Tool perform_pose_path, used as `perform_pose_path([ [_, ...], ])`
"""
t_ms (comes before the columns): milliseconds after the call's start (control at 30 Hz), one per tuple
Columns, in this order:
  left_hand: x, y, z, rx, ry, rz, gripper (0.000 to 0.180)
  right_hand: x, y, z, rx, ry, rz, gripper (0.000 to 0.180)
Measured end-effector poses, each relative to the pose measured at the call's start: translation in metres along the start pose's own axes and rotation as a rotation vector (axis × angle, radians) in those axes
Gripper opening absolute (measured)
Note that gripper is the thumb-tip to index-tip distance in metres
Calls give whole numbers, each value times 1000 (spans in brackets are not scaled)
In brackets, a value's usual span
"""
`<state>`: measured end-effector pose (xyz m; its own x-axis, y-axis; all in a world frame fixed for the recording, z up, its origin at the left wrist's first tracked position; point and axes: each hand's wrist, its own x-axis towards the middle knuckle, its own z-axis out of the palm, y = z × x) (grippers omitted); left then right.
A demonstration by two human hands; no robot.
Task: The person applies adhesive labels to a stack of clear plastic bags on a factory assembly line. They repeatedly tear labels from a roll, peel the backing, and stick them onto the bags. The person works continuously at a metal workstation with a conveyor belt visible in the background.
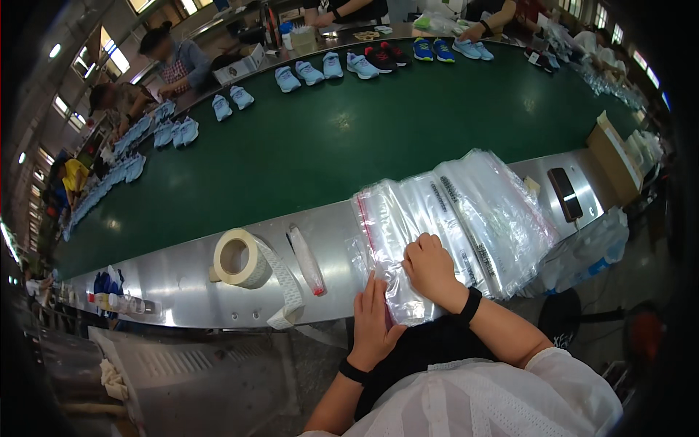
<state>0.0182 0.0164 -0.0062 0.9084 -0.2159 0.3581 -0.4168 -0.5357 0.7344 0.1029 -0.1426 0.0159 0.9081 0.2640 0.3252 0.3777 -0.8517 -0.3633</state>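
Note:
Clear plastic bags [415,218] lie in an overlapping stack on the metal ledge in front of me. The nearest bag has a red strip along its left side, and dark print shows on others. My right hand [431,269] is closed on the top of the nearest bag, knuckles up, its fingertips hidden underneath. At that bag's lower left edge, my left hand [373,324] rests with its fingers stretched out and its thumb apart. Left of the bags lie a white, thin tool with a red end [307,264] and a roll of white labels [239,258] with its strip unwound.
Beyond the ledge runs a green conveyor belt [291,160] carrying light blue shoes [309,73] and other pairs along its far side. Several people [175,62] work across it. A dark phone [563,193] and an open cardboard box [615,156] sit to the right.

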Motion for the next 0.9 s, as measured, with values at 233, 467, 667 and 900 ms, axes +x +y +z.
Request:
perform_pose_path([
  [233, -2, -4, 2, 36, -1, 14, 91, -2, 1, 5, -75, 30, -64, 23],
  [467, -4, -5, 3, -38, 51, 22, 86, -4, -16, 3, -185, 35, -147, 16],
  [667, -7, -8, -6, -124, 7, -75, 83, -9, 14, -5, 303, 77, 22, 10],
  [900, 75, 32, -50, -1723, -358, -16, 87, -26, 29, -25, 921, -105, 395, 16],
])
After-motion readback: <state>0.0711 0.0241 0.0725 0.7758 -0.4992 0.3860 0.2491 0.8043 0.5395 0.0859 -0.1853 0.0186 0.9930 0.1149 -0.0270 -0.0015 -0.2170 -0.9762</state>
